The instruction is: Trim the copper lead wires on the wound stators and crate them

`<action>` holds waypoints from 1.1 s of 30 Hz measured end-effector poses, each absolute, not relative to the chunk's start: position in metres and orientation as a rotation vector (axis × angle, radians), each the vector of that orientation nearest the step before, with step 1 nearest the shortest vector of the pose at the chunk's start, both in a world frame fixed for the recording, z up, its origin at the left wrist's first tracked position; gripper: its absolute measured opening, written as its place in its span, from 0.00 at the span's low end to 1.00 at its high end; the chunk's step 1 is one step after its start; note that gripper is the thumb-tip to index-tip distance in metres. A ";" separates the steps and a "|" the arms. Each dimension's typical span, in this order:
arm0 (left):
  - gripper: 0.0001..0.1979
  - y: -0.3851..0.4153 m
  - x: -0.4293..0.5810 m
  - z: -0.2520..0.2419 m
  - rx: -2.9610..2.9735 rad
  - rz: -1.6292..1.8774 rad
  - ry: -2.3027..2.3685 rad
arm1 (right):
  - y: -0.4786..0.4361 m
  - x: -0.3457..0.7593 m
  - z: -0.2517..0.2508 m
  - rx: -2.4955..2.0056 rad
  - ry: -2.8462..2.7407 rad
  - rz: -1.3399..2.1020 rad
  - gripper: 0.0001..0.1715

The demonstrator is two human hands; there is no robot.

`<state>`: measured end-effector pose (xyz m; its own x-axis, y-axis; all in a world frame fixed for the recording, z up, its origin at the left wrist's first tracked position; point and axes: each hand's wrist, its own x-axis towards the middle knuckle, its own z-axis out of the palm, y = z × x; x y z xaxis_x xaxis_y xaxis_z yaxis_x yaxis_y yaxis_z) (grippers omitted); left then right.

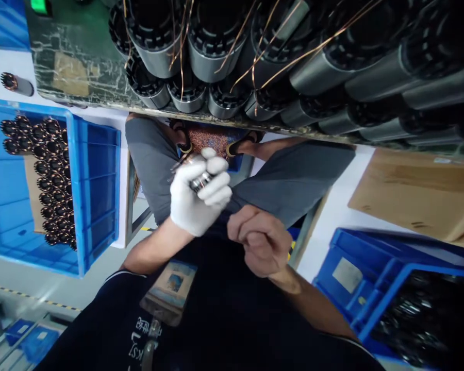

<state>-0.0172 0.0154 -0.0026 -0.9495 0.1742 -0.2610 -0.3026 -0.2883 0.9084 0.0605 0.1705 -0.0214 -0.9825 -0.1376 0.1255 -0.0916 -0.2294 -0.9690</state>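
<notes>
My left hand [201, 198], in a white glove, is closed around a small wound stator [200, 181] with shiny metal showing between the fingers and a coppery end above them. Most of the part is hidden by the glove. My bare right hand [260, 241] is held just to the right and lower, apart from the left, with its fingers curled and pressed together. Whatever may be in that pinch is hidden, and the fingers are slightly blurred. Both hands are above my lap, in front of the bench edge.
Rows of silver cylinders with black toothed ends [218, 54] and loose copper wires line the bench [73, 98]. A blue bin [96, 190] at left holds copper-wound stators [54, 180]; another stator [17, 84] lies nearby. At right are cardboard [417, 190] and a blue bin [332, 273] of black parts.
</notes>
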 end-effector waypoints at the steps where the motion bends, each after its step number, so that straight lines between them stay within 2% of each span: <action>1: 0.32 0.011 -0.024 -0.004 -0.057 2.217 1.868 | 0.180 0.060 -0.023 -0.260 1.964 -2.457 0.19; 3: 0.31 0.000 -0.036 -0.006 0.231 2.050 2.240 | 0.197 0.055 -0.019 -0.148 1.974 -2.393 0.13; 6: 0.23 -0.010 -0.044 -0.004 0.821 1.840 2.447 | 0.210 0.042 -0.008 -0.056 1.972 -2.171 0.18; 8: 0.25 -0.012 -0.041 0.000 0.972 1.815 2.373 | 0.207 0.036 -0.007 -0.064 1.918 -2.213 0.23; 10: 0.26 -0.011 -0.034 0.002 0.790 1.913 2.116 | 0.198 0.038 -0.011 -0.102 1.761 -2.335 0.26; 12: 0.28 -0.009 -0.025 0.002 0.453 2.039 1.697 | 0.190 0.044 -0.017 -0.162 1.654 -2.414 0.25; 15: 0.36 0.001 -0.015 -0.005 -0.024 2.102 1.167 | 0.191 0.052 -0.020 -0.241 1.827 -2.296 0.24; 18: 0.35 0.015 -0.011 -0.013 -0.313 2.147 0.963 | 0.201 0.050 -0.016 -0.248 2.171 -2.089 0.22; 21: 0.27 0.024 -0.010 -0.021 -0.341 2.173 0.948 | 0.206 0.040 -0.010 -0.350 2.363 -2.187 0.20; 24: 0.25 0.020 -0.010 -0.031 -0.213 2.052 1.124 | 0.198 0.027 -0.004 -0.564 2.151 -2.364 0.20; 29: 0.30 -0.001 -0.013 -0.047 -0.353 2.068 1.266 | 0.171 0.018 -0.004 -0.469 2.112 -2.156 0.21; 33: 0.30 -0.006 -0.017 -0.047 -0.500 2.191 1.268 | 0.175 0.041 -0.019 -0.620 2.096 -1.971 0.18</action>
